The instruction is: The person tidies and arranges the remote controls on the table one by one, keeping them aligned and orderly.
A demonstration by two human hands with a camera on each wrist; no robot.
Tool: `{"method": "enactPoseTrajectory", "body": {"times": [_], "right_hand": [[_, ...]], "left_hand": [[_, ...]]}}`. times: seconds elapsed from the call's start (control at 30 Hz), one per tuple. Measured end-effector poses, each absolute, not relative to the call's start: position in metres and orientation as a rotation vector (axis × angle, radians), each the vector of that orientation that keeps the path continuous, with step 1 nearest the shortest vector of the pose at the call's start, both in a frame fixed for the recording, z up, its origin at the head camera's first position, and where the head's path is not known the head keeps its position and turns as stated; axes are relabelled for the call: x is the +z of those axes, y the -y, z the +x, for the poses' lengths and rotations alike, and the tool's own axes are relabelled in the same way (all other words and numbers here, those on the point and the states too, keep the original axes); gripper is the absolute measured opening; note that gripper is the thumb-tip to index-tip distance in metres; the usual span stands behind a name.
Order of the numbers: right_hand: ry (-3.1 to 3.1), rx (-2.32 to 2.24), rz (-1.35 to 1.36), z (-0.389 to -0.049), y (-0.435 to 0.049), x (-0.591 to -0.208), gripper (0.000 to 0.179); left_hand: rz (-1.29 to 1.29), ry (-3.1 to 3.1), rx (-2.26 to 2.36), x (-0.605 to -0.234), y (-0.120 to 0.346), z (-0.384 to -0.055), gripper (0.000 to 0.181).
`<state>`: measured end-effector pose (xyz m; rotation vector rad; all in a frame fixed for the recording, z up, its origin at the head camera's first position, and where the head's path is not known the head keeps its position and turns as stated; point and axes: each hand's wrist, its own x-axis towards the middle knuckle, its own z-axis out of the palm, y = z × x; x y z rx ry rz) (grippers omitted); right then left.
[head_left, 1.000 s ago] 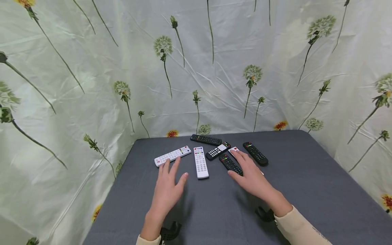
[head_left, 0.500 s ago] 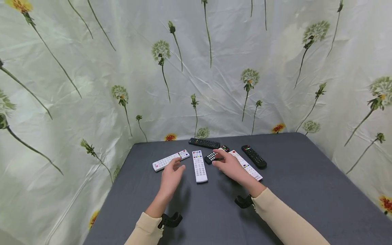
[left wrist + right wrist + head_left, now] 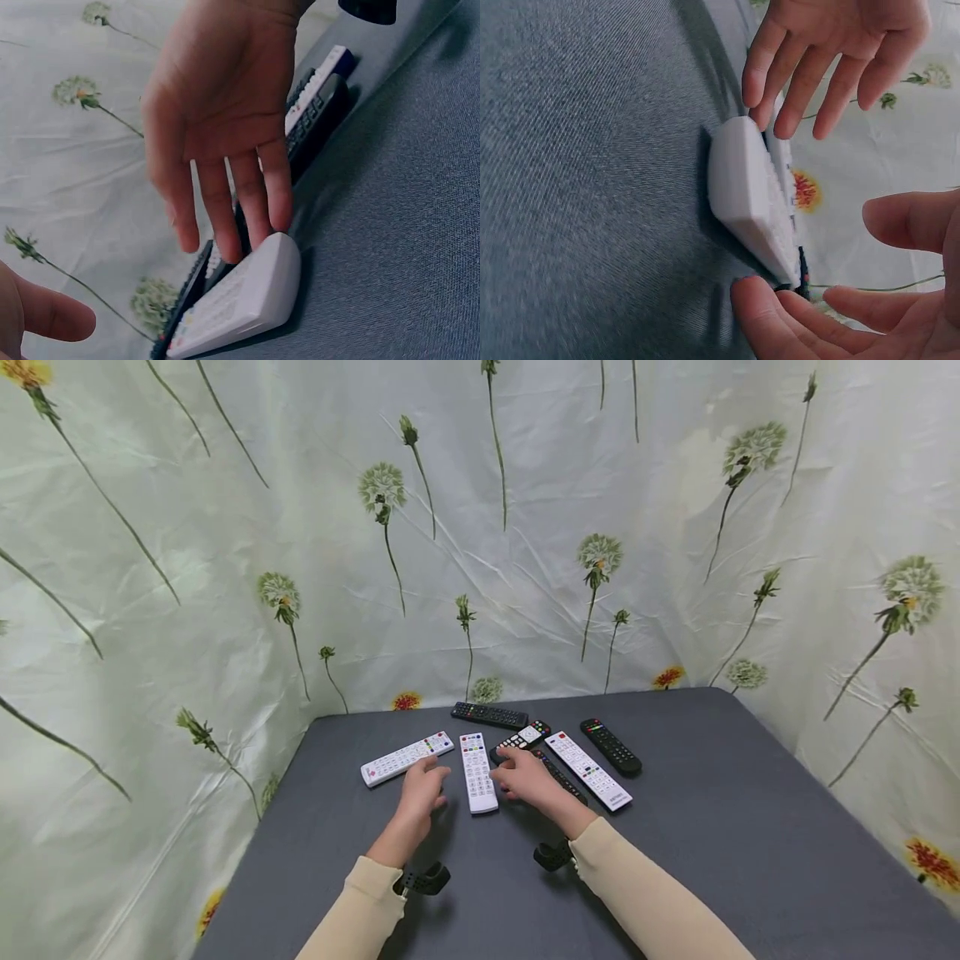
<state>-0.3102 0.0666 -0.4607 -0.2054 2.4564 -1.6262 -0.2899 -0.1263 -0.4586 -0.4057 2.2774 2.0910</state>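
Both hands are over the grey table, on either side of a white remote control (image 3: 478,774) lying upright in the head view. My left hand (image 3: 422,795) hovers left of it, near a second, slanted white remote (image 3: 406,759). Close to its right edge, my right hand (image 3: 531,781) has loosely bent fingers, overlapping a black remote with white buttons (image 3: 521,739) and partly covering another black remote (image 3: 561,777). In the right wrist view, a gap shows between the right fingers (image 3: 761,311) and the white remote (image 3: 739,172). Neither hand holds anything.
To the right lie a long white remote (image 3: 588,771) and a black remote (image 3: 611,747). Another black remote (image 3: 490,715) lies along the back edge. Behind the grey table (image 3: 735,860) hangs a pale cloth (image 3: 525,568) printed with dandelions.
My right hand has moved left from over the right-hand remotes to beside the middle white one, uncovering the long white remote. The left hand's fingers have drawn in and it stays left of the middle remote.
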Motion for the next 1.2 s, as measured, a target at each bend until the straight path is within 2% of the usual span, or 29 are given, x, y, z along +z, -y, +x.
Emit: {"method": "enactPoseTrajectory", "body": {"times": [0.5, 1.2], "right_hand": [[-2.514, -1.591, -0.222, -0.324, -0.056, -0.478, 0.054], [-2.290, -1.689, -0.199, -0.317, -0.042, -0.482, 0.054]], "left_hand": [[-0.390, -2.171, 2.114, -0.478, 0.118, -0.309, 0.050], [-0.265, -2.359, 1.960, -0.486, 0.118, -0.308, 0.040]]}}
